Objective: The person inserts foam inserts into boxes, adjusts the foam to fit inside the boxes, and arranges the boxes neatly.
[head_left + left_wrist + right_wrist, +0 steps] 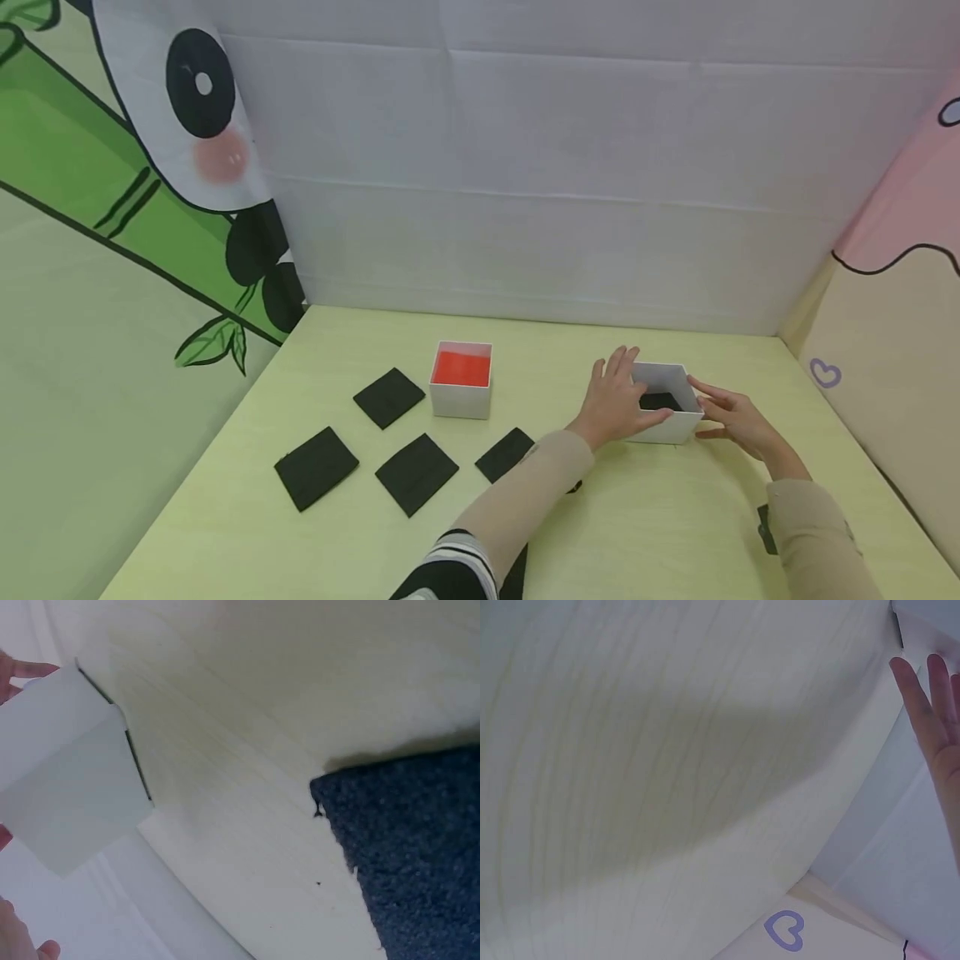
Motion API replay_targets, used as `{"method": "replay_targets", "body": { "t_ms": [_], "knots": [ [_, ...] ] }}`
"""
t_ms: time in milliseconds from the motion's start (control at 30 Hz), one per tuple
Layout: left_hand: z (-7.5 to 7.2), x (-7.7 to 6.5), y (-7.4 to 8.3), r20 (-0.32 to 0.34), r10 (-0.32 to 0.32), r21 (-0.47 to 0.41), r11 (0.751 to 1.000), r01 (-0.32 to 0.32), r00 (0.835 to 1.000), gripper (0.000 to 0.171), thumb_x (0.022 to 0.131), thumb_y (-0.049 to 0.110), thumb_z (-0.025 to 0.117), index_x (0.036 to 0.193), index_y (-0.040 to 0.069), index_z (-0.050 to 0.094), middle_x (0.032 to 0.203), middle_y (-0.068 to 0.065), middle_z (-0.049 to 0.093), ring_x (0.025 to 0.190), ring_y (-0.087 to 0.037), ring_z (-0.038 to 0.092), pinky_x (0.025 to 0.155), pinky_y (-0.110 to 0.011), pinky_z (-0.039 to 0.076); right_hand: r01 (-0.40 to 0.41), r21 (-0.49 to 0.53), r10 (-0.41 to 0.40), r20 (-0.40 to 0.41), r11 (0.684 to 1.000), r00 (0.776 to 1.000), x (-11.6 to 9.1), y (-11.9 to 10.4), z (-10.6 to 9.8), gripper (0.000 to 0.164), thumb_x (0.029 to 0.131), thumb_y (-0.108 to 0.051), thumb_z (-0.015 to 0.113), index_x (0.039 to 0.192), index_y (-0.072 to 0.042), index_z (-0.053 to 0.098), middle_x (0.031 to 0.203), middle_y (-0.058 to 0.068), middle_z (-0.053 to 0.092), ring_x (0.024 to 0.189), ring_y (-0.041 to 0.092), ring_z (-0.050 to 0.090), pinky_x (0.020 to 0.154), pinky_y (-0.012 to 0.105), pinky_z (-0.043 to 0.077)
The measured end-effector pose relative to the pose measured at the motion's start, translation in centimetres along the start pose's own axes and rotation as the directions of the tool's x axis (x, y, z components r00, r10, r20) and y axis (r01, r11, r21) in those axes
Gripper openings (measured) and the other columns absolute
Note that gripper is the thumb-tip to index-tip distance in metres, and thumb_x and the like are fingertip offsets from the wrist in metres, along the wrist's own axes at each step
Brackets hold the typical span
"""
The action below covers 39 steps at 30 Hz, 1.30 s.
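A white open-topped box [667, 428] stands on the right half of the table, with a black piece [660, 402] lying inside. At its left side is my left hand [611, 402], fingers straight and spread upward, thumb stretched across the front rim. My right hand [738, 423] is at the opposite side, its extended fingertips right at the box wall. The left wrist view shows the box's outer walls [75, 787] between fingers of both hands. In the right wrist view, the straight fingers [913, 691] of my right hand point toward the box's lower edge.
Left of the hands stands a second white box [461, 402] containing something flat and red [462, 368]. Several black fabric squares lie around it, including one near the back [389, 398] and one at far left [317, 468]. White cloth [525, 167] hangs behind the table [600, 533].
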<state>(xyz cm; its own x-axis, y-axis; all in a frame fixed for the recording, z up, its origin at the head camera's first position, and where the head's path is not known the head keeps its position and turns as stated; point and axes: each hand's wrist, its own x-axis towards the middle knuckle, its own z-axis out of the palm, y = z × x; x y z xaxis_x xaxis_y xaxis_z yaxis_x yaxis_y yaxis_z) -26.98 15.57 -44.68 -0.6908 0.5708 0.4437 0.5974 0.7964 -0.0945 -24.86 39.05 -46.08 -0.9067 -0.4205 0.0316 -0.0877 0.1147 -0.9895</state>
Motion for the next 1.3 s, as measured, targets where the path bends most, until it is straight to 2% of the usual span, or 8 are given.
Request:
{"method": "replay_targets", "body": {
  "t_ms": [167,300,400,667,800,900,1067,1300],
  "knots": [
    [-1.3,-0.8,-0.4,-0.046,-0.006,-0.068,0.998,0.002,0.999,0.052,0.081,0.066,0.040,0.105,0.026,0.065,0.137,-0.006,0.035,0.126,-0.022,0.027,0.092,-0.040,0.032,0.003,-0.037,-0.003,-0.012,0.999,1.000,-0.2,0.1,0.0,0.045,0.096,-0.012,0.039,0.139,-0.010,0.027,0.110,-0.012,0.057,0.091,0.010,0.059,0.073,0.045,0.048],
    [-2.2,-1.4,-0.8,-0.033,-0.005,-0.080,0.997,0.003,0.999,0.058,0.081,0.066,0.038,0.120,0.027,0.056,0.138,-0.005,0.034,0.127,-0.022,0.027,0.093,-0.041,0.032,0.007,-0.065,-0.008,-0.026,0.998,1.000,-0.1,0.1,0.1,0.045,0.096,-0.012,0.039,0.139,-0.007,0.025,0.110,-0.014,0.056,0.090,0.009,0.059,0.072,0.044,0.049],
    [-3.0,-1.8,-1.1,-0.013,-0.011,-0.108,0.994,0.010,1.000,0.061,0.081,0.066,0.039,0.128,0.027,0.049,0.139,-0.004,0.034,0.127,-0.022,0.028,0.094,-0.043,0.032,0.019,-0.053,-0.020,-0.020,0.998,1.000,-0.1,0.1,0.1,0.044,0.096,-0.010,0.039,0.139,-0.010,0.029,0.110,-0.014,0.056,0.089,0.009,0.059,0.072,0.042,0.049],
    [-4.5,-2.8,-2.2,-0.009,-0.020,-0.203,0.979,0.017,1.000,0.063,0.080,0.063,0.046,0.131,0.025,0.045,0.136,-0.004,0.038,0.126,-0.021,0.031,0.091,-0.040,0.034,0.028,-0.013,-0.029,-0.007,1.000,1.000,-0.2,0.1,0.0,0.043,0.096,-0.010,0.041,0.138,-0.017,0.035,0.109,-0.013,0.058,0.089,0.009,0.060,0.072,0.040,0.050],
    [-5.5,-3.6,-2.9,0.024,-0.020,-0.239,0.971,0.025,1.000,0.065,0.081,0.062,0.046,0.134,0.025,0.042,0.137,-0.003,0.037,0.126,-0.020,0.031,0.091,-0.039,0.035,0.030,-0.024,-0.030,-0.002,0.999,1.000,-0.1,0.1,0.0,0.043,0.095,-0.010,0.041,0.138,-0.016,0.034,0.110,-0.015,0.057,0.089,0.009,0.060,0.072,0.040,0.050],
    [-6.1,-4.4,-3.4,0.045,-0.001,-0.260,0.966,0.012,0.999,0.065,0.081,0.061,0.047,0.136,0.025,0.040,0.138,-0.003,0.036,0.126,-0.020,0.031,0.091,-0.038,0.035,0.024,-0.027,-0.024,-0.005,0.999,1.000,0.0,0.1,0.0,0.043,0.095,-0.011,0.041,0.138,-0.016,0.034,0.111,-0.017,0.056,0.090,0.008,0.059,0.072,0.040,0.050],
    [-6.8,-5.9,-4.6,0.040,0.030,-0.266,0.964,-0.019,0.999,0.065,0.081,0.059,0.050,0.135,0.024,0.040,0.139,-0.003,0.034,0.125,-0.020,0.031,0.091,-0.038,0.035,0.027,-0.027,-0.027,-0.009,0.999,1.000,0.0,0.2,0.0,0.044,0.095,-0.010,0.041,0.138,-0.011,0.031,0.112,-0.018,0.055,0.090,0.008,0.059,0.072,0.040,0.050],
    [-6.9,-8.3,-6.6,0.059,0.015,-0.316,0.949,0.005,0.998,0.066,0.081,0.056,0.052,0.137,0.023,0.039,0.142,-0.005,0.028,0.126,-0.021,0.029,0.093,-0.041,0.033,0.063,-0.006,-0.063,0.009,0.998,0.998,-0.1,0.3,0.1,0.043,0.095,-0.006,0.040,0.137,-0.016,0.035,0.114,-0.019,0.053,0.091,0.007,0.059,0.071,0.037,0.050]
  ]
}}
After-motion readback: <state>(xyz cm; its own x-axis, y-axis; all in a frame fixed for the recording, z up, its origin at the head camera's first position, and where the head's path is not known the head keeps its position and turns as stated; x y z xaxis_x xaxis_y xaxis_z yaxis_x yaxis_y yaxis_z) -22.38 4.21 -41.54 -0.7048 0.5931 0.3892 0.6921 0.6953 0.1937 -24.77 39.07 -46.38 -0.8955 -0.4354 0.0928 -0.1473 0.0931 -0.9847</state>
